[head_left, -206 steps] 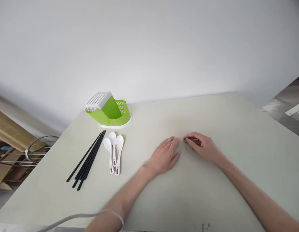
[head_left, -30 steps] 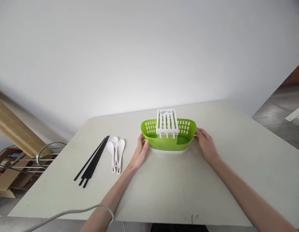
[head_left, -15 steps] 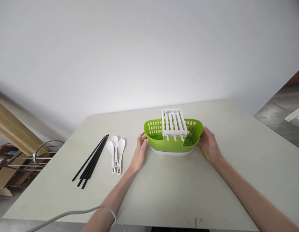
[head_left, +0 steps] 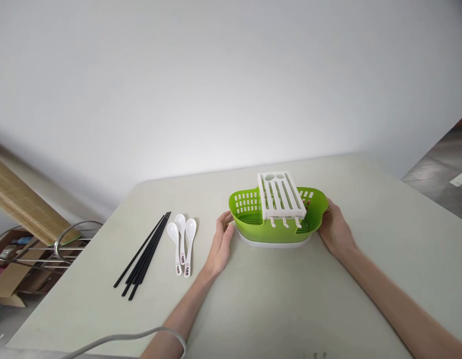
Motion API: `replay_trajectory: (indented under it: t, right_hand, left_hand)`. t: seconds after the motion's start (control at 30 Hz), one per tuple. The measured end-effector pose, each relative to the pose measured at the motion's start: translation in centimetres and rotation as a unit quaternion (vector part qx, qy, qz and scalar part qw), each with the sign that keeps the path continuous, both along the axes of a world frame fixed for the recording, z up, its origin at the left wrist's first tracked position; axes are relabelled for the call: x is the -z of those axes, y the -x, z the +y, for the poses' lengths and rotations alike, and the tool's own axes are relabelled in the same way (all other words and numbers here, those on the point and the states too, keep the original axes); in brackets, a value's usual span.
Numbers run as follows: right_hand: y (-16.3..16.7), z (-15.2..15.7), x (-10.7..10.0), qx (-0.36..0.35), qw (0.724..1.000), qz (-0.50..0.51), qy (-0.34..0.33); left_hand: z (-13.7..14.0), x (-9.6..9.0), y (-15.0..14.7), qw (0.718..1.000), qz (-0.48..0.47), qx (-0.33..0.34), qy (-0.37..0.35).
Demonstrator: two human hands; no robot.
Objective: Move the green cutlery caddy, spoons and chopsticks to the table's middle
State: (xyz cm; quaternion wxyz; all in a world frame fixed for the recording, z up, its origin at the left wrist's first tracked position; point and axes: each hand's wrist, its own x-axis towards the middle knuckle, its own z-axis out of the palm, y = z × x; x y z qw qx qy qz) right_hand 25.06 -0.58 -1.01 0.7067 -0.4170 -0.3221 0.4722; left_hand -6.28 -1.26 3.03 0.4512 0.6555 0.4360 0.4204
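A green cutlery holder [head_left: 253, 230] with a white slotted insert [head_left: 281, 194] and a white base stands on the pale table [head_left: 290, 304], a little right of centre. My left hand [head_left: 220, 245] rests against its left end, fingertips on the rim and base. My right hand [head_left: 337, 230] wraps around its right end. Three white spoons [head_left: 182, 240] lie side by side to the left of my left hand. Further left lies a bundle of several black chopsticks [head_left: 143, 257].
Off the table's left edge stand a metal wire rack [head_left: 62, 239], a slanted wooden board [head_left: 21, 204] and cardboard boxes. A grey cable [head_left: 114, 339] runs to my left wrist. The white wall is behind the table; the floor shows at the far right.
The holder stood at the table's back left 6.9 s ago, my hands empty. Over the last second it has shifted slightly right and turned between my hands.
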Motion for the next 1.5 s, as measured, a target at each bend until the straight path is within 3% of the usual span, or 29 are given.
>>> replay_trajectory:
  t: [0.3, 0.43, 0.57, 0.8, 1.0, 1.5]
  right_hand:
    - [-0.7, 0.3, 1.2, 0.017, 0.999, -0.031, 0.013]
    - [-0.9, 0.4, 1.4, 0.021, 0.999, -0.047, 0.013]
    - [-0.9, 0.4, 1.3, 0.024, 0.998, -0.058, 0.014]
    - [-1.0, 0.5, 1.6, 0.024, 0.999, -0.042, 0.012]
    - [-1.1, 0.5, 1.6, 0.039, 0.999, -0.024, 0.014]
    - [0.6, -1.3, -1.8, -0.015, 0.998, -0.065, -0.012]
  left_hand:
    - [-0.3, 0.1, 0.1, 0.998, 0.047, -0.015, -0.031]
    - [-0.5, 0.2, 0.0, 0.991, 0.063, -0.086, -0.078]
    - [-0.3, 0.5, 0.3, 0.957, 0.132, -0.199, -0.163]
    - [0.9, 0.8, 1.8, 0.890, 0.271, -0.284, -0.233]
    - [1.4, 1.4, 2.8, 0.867, 0.330, -0.296, -0.230]
    - [1.4, 2.0, 2.6, 0.879, 0.346, -0.259, -0.202]
